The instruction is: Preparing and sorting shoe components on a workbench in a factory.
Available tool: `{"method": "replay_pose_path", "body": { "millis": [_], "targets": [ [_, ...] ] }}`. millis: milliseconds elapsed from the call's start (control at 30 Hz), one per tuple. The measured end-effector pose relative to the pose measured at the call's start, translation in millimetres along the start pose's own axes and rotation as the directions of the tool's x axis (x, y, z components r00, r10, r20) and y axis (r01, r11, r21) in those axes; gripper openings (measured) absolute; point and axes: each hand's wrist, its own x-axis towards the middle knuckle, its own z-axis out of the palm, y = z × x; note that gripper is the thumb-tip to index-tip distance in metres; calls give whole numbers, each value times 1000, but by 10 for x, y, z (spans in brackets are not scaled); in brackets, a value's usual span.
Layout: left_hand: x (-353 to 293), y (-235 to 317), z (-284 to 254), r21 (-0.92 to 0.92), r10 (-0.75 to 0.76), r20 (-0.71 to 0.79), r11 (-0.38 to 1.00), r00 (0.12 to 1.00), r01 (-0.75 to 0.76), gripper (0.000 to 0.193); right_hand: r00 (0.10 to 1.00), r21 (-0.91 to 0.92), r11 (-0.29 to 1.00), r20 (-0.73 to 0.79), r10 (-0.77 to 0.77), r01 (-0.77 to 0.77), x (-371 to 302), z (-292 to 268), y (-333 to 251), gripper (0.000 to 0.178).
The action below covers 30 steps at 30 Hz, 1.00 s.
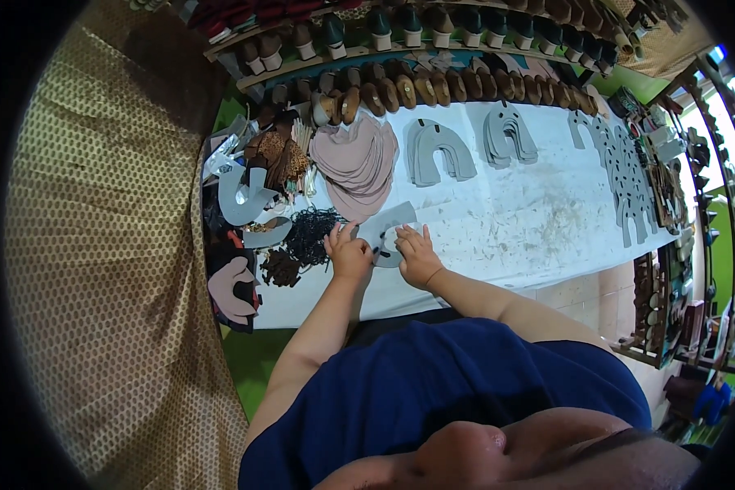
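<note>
A grey, U-shaped shoe upper piece point(400, 215) with small black strips on it lies on the white-covered table in front of me. My left hand point(352, 253) is at its left edge, fingers apart and partly bent, the thumb by the black strips. On the piece's right side rests my right hand point(419, 260), fingers spread and palm down. A tangle of thin black strips point(309, 235) lies just left of my left hand. Beyond both hands, a stack of pinkish-beige cut pieces point(358, 163) is fanned out. Whatever is under my fingertips is hidden.
Grey U-shaped uppers lie in a left stack point(449, 155), a right stack point(510, 140) and a spread row point(625, 180). Brown scraps point(280, 267) and loose grey pieces point(241, 194) crowd the left end. Shoe racks point(384, 33) stand behind; a patterned curtain point(114, 245) hangs left.
</note>
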Motion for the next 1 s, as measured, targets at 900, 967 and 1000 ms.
{"method": "replay_pose_path", "body": {
  "millis": [900,967,1000],
  "targets": [
    [101,105,-174,64,-62,339,997,939,43,22,999,-53,999,51,4,-1,2,-31,-9,50],
    [123,104,-193,114,-47,340,993,939,8,24,999,-52,999,51,1,1,-3,-21,2,50],
    [121,74,-193,114,-48,338,993,940,10,24,998,-53,999,55,-2,5,3,-22,-7,51]
  ]
}}
